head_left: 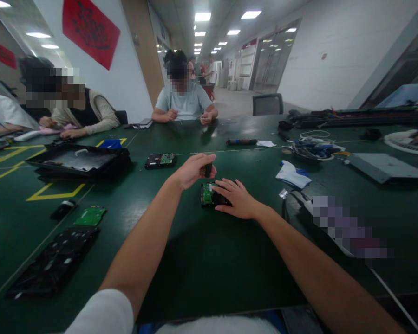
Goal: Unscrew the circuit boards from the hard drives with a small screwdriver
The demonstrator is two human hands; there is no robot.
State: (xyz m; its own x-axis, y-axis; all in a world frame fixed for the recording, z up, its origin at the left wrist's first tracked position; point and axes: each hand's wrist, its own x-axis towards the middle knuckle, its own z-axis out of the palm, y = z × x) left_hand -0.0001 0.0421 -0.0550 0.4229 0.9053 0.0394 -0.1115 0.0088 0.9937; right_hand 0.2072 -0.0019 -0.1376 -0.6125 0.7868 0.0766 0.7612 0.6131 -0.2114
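A hard drive [208, 195] with a green circuit board lies on the table in front of me. My right hand [237, 198] rests flat over its right part, fingers stretched out and spread. Just above the drive's far left side, my left hand [195, 170] is closed around a small dark greenish piece [208, 170]. Fingers cover much of that piece, so its exact kind is unclear. Farther off to the left, another hard drive [160, 160] sits with its board side up.
Stacked black trays [80, 160], a loose green circuit board [90, 215] and a black plastic frame [55, 262] lie left. On the right are a glove [292, 174], a power strip [329, 227] with a cable, and a grey metal case [386, 167]. A person [183, 99] sits opposite.
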